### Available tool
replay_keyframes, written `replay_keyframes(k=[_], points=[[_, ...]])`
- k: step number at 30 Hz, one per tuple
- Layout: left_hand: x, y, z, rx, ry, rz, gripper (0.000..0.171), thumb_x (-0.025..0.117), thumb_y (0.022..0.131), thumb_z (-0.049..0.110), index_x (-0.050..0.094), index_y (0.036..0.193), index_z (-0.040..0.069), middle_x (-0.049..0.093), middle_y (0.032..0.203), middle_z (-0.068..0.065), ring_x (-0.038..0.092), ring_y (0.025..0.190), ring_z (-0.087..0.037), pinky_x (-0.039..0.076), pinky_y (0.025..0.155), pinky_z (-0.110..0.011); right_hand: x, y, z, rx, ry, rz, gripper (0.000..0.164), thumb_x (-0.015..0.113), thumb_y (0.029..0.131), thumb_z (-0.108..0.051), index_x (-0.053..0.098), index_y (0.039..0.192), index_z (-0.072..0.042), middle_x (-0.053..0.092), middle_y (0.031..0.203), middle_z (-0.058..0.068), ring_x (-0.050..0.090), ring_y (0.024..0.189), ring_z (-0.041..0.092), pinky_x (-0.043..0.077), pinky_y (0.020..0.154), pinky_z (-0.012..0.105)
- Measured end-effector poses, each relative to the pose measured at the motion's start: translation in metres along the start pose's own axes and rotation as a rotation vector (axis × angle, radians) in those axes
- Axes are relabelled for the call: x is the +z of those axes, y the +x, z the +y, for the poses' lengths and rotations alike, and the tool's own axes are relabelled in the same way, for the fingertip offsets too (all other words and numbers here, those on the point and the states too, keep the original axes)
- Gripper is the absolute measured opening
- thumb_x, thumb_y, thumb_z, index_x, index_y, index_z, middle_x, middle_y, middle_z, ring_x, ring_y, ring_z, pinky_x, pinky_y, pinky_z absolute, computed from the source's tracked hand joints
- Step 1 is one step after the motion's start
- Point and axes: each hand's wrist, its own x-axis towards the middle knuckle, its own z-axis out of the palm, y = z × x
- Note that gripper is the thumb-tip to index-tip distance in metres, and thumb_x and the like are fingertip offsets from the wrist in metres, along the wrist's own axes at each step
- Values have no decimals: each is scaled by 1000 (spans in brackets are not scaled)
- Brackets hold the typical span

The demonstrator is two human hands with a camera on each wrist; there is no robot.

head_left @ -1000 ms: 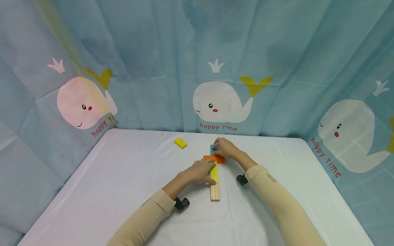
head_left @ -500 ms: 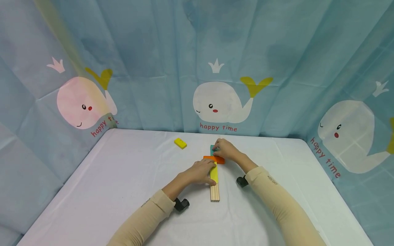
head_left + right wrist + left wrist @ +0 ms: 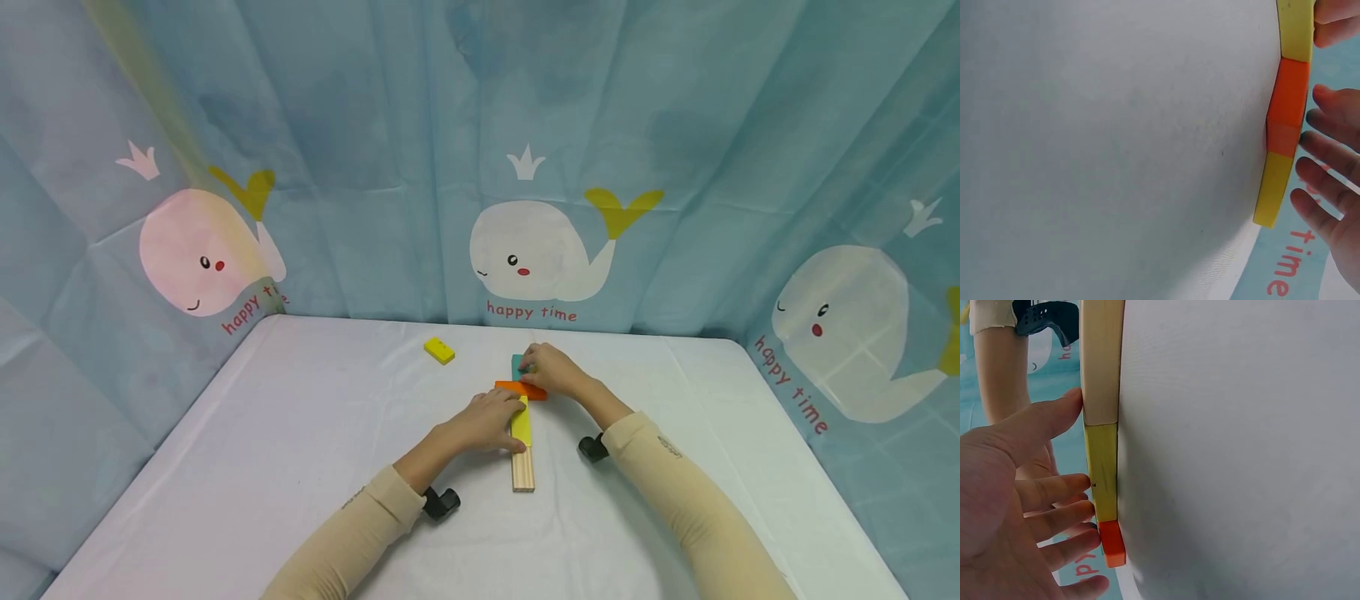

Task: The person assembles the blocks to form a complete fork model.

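Observation:
In the head view a row of wooden blocks lies on the table: a plain wood block (image 3: 522, 472), a yellow block (image 3: 521, 427), an orange block (image 3: 512, 387) set crosswise and a teal block (image 3: 517, 363) at the far end. My left hand (image 3: 487, 418) rests along the near blocks, thumb by the wood block, spread fingertips (image 3: 1082, 482) at the yellow one. Over the far end lies my right hand (image 3: 555, 369), its fingers apart along the top edge of the orange block (image 3: 1288, 103) and another yellow block (image 3: 1274, 190), which is mostly hidden in the head view.
A loose yellow block (image 3: 439, 350) lies at the back of the white table (image 3: 322, 417), left of the row. A blue curtain (image 3: 360, 167) printed with whales hangs behind and to both sides. Black wrist mounts (image 3: 441, 503) stick out under the forearms.
My right hand has shifted slightly toward me, and a sliver of yellow shows by its fingers. The left hand and the row of blocks look unmoved.

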Motion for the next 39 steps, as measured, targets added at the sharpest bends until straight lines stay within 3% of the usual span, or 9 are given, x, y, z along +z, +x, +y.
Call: replay_keyframes(k=[11, 19, 27, 39], points=[[-1, -5, -7, -34, -2, 12, 68, 73, 83, 48, 55, 137, 11, 48, 145, -6, 40, 137, -25, 36, 112, -47, -1, -8, -12, -55, -15, -25, 23, 69, 90, -16, 74, 109, -3, 68, 114, 11, 60, 109, 28, 50, 101, 43], [-6, -7, -16, -60, -30, 54, 64, 74, 84, 46, 57, 135, 11, 48, 146, -10, 39, 139, -28, 35, 113, -50, -4, -24, -15, -93, -1, -32, 27, 71, 89, -17, 72, 111, -1, 65, 115, 12, 61, 106, 26, 51, 97, 42], [-12, -8, -38, -145, -74, 102, 61, 73, 86, 42, 57, 135, 10, 45, 149, -12, 37, 141, -29, 31, 116, -51, -3, -43, -20, -49, 90, -68, 32, 70, 90, -19, 70, 117, -2, 63, 122, 12, 58, 108, 25, 51, 98, 43], [-20, -3, -71, -236, -53, 198, 63, 70, 88, 39, 51, 141, 9, 42, 151, -12, 35, 143, -29, 30, 117, -51, 1, -64, -24, -70, 85, -84, 46, 69, 90, -32, 63, 128, -5, 56, 136, 16, 54, 124, 31, 45, 106, 47]])
